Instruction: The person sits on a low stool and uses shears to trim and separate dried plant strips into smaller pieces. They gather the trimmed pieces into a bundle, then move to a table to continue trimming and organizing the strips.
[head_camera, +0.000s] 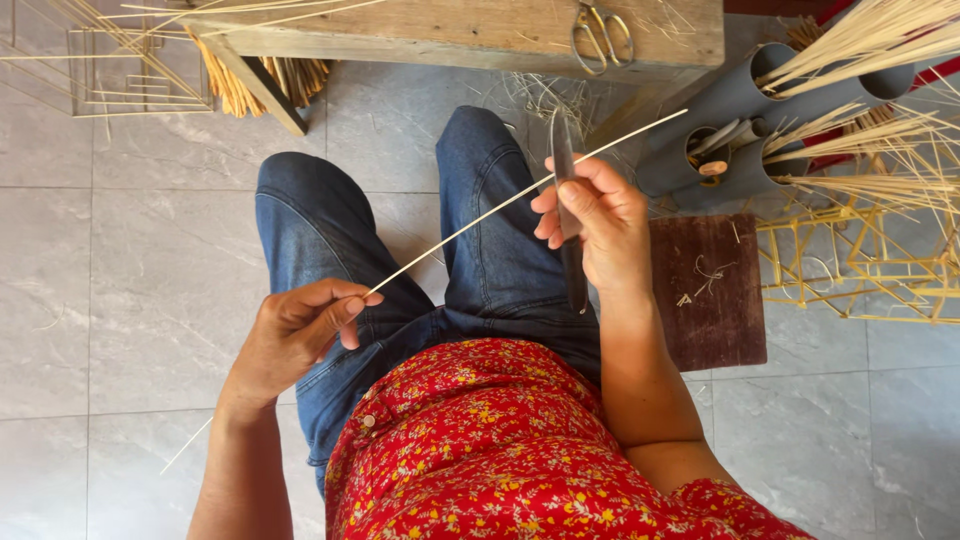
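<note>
Item: thin bamboo sliver (520, 195), pale, long, lying on a diagonal above the lap from near left to far right, its far tip reaching toward the grey tubes (745, 125).

Left hand (295, 335): fingers closed, pinching the sliver's near end between thumb and forefinger.

Right hand (595, 225): fingers wrapped around a knife (568, 215) with a narrow dark blade, held roughly upright; the blade meets the sliver about midway, and the fingertips sit close to both.

Surroundings: blue jeans (320, 230) under the work; dark wooden board (708, 290) on the floor to the right; tubes holding bundled sticks (880, 45); yellow stick frames (860, 265) far right; wooden bench (450, 30) at the far edge with scissors (602, 35) on it.

Risks, as judged:
- Blade slipping along the sliver toward the right fingertips or the thigh beneath, caused by an uneven pull.
- Sliver snapping or splitting off-line if the blade bites too deep.
- Sliver pulling out of the left pinch, since the grip is on its very end.
</note>
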